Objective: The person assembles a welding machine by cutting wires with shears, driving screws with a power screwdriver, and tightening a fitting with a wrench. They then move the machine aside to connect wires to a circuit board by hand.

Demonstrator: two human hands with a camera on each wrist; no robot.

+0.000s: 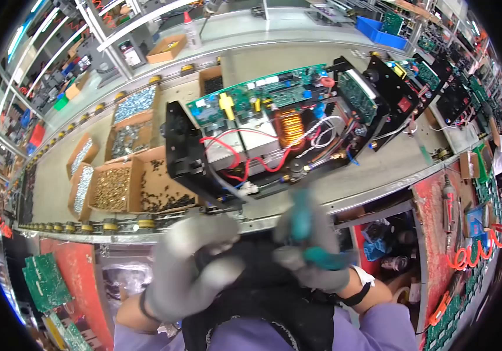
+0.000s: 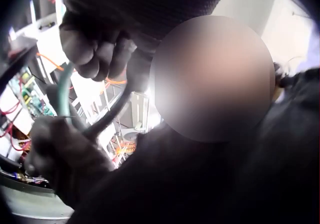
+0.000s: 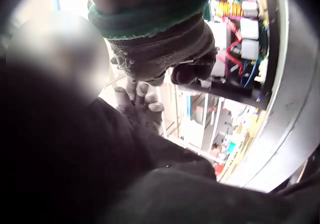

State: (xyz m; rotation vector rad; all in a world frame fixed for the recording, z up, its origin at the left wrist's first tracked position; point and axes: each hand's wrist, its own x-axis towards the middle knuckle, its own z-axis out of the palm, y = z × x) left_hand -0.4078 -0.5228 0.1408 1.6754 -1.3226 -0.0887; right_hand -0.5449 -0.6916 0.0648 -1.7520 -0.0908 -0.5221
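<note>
Within the curled fingers of the grey-gloved R hand point(image 1: 318, 237) we've a two-handled tool w/ teal grips point(image 1: 301, 217), prob. pliers, handles spreading out from the fingers. We'd guess it's light, stiff & tough, the grips not v. slippery; best hold is round both handles, clear of the working end. Across from those fingers, we see the grey-gloved L hand point(image 1: 183, 272) apart, its fingers loosely bent w/ nothing visible in them. Blur smears both hands; the tool's working end is hidden, so we can't confirm type. L wrist view's v. dark.
</note>
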